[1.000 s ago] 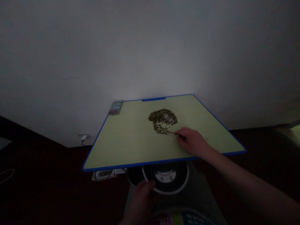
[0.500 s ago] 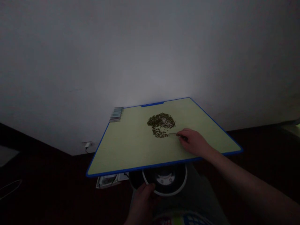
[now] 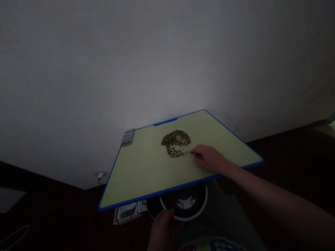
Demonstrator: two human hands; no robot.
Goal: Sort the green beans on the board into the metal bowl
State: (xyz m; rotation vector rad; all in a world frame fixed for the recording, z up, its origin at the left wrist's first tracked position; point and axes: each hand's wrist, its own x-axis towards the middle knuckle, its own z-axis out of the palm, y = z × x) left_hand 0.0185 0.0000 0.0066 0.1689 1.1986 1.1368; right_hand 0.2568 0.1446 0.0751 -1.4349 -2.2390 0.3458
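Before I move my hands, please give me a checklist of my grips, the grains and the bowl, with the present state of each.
1. Right hand grips the thin utensil: ok.
2. Utensil tip is at the near edge of the grains: ok.
3. Grains lie in one compact pile: not ok, the near ones are scattered.
4. Left hand holds the white-rimmed bowl: ok.
5. Bowl opening is fully clear of the blue-edged tabletop: not ok.
6. Bowl is empty: cannot tell, too dark.

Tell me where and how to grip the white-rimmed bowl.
Pinch the bowl by its rim at the left, coming from the near left, thumb over the lip, as the left hand does. It opens upward, so that rim is exposed; the board hides its far side and would likely hinder fingers there.
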